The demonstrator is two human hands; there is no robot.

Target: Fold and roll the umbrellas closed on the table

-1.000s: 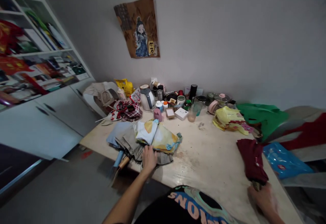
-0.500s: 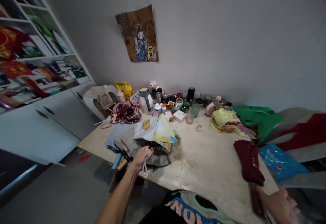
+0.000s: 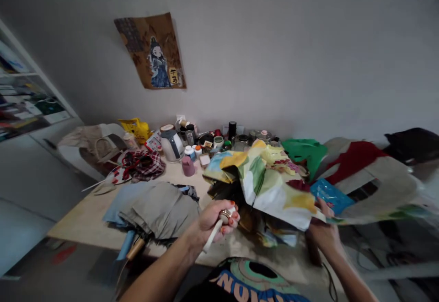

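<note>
My left hand is closed round the short handle of a patterned umbrella; a white wrist strap hangs from its end. The loose canopy, white, yellow and green outside and dark inside, bulges over the table. My right hand grips the canopy's edge at the right, its fingers partly behind the fabric. Under that edge shows the brown handle of a maroon umbrella, mostly covered. To the left lie a folded grey umbrella and a light blue umbrella, their handles sticking out past the table's front edge.
Along the wall stand a kettle, a purple cup, pill bottles and jars. Plaid cloth lies at the left. A green bag, a blue packet and a chair with red cloth are at the right.
The patterned umbrella has moved right and its canopy has spread out, uncovering the grey one. My right hand has left the maroon umbrella's handle and taken the canopy's edge. The view has turned right.
</note>
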